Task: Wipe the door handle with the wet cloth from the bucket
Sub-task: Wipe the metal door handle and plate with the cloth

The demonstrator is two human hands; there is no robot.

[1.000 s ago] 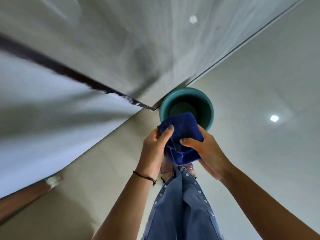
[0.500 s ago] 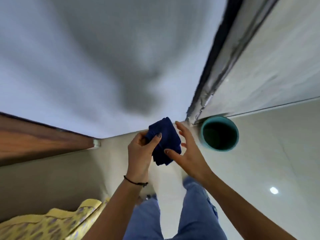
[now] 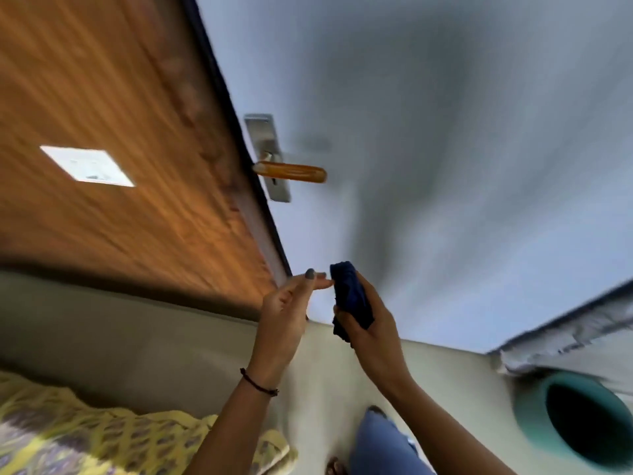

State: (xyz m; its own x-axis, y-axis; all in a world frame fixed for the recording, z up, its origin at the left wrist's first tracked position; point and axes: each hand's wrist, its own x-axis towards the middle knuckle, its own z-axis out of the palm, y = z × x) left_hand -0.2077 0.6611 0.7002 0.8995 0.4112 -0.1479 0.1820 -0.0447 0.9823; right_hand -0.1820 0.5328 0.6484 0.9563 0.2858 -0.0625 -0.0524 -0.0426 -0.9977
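Observation:
A dark blue cloth is bunched in my right hand, which grips it from the right and below. My left hand is beside it, fingers apart, with its fingertips just touching the cloth's upper edge. The door handle is an amber lever on a steel plate, fixed to a pale grey door, well above both hands. The teal bucket stands on the floor at the lower right, its inside dark.
A wood-grain wall panel with a white switch plate is left of the door. A yellow patterned bedcover lies at the lower left. My blue-trousered leg is below the hands on a pale floor.
The view has swung up and left from the bucket to the door and its handle. The cloth has passed from my left hand's grip into my right hand.

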